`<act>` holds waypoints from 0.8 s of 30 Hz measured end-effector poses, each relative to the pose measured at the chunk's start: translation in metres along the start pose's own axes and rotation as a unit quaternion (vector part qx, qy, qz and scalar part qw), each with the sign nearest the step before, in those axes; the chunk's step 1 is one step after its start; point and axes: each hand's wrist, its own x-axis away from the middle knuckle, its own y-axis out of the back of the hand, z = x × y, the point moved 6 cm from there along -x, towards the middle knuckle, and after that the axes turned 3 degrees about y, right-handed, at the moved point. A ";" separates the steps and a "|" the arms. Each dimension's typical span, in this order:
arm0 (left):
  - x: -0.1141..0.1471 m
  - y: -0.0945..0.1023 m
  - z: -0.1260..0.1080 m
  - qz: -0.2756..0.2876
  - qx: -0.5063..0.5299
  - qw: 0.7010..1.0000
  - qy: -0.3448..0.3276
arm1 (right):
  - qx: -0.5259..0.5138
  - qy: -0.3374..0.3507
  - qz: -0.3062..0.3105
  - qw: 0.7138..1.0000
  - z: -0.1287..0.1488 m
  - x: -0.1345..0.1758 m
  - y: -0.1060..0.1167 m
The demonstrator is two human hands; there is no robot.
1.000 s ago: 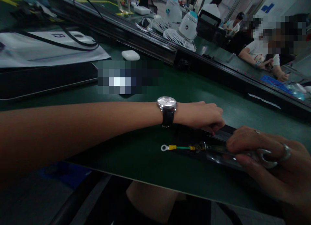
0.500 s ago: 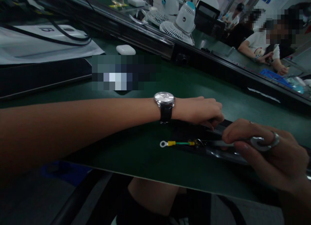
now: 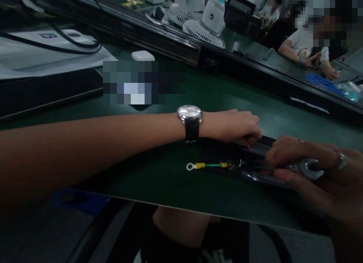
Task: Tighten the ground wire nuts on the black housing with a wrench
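A silver open-ended wrench [image 3: 309, 169] is pinched between the thumb and fingers of my right hand [image 3: 309, 164], its open jaw showing by the palm. The wrench's other end is blurred, just right of a fastener [image 3: 231, 164] on a long black bar [image 3: 262, 146]. From that fastener a short green wire [image 3: 213, 165] with yellow sleeves leads left to a ring terminal [image 3: 191, 166]. My left hand [image 3: 234, 126], with a watch on the wrist, is closed, its curled fingertips at the bar's far side. What lies under those fingers is mostly hidden.
The green table [image 3: 136, 179] ends at a front edge above my legs. Behind the hands runs a black rail [image 3: 269, 72]. White fans [image 3: 211, 19] stand beyond it. To the left lie a white case [image 3: 143, 55], a white sheet and a dark flat object [image 3: 51, 91]. People sit far right.
My right hand has drawn to the right with the wrench, whose far end is now farther from the fastener. My left hand stays on the bar; the view has shifted slightly.
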 end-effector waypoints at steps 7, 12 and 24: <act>0.000 0.001 -0.002 0.002 -0.012 1.000 0.005 | 0.046 0.019 0.003 0.999 0.009 -0.002 -0.003; 0.000 0.002 -0.002 0.005 -0.007 1.000 -0.004 | 0.054 0.034 0.014 0.998 0.015 -0.006 -0.004; 0.001 0.001 -0.002 0.000 0.003 1.000 0.002 | -0.020 0.034 0.032 0.999 0.011 -0.005 -0.009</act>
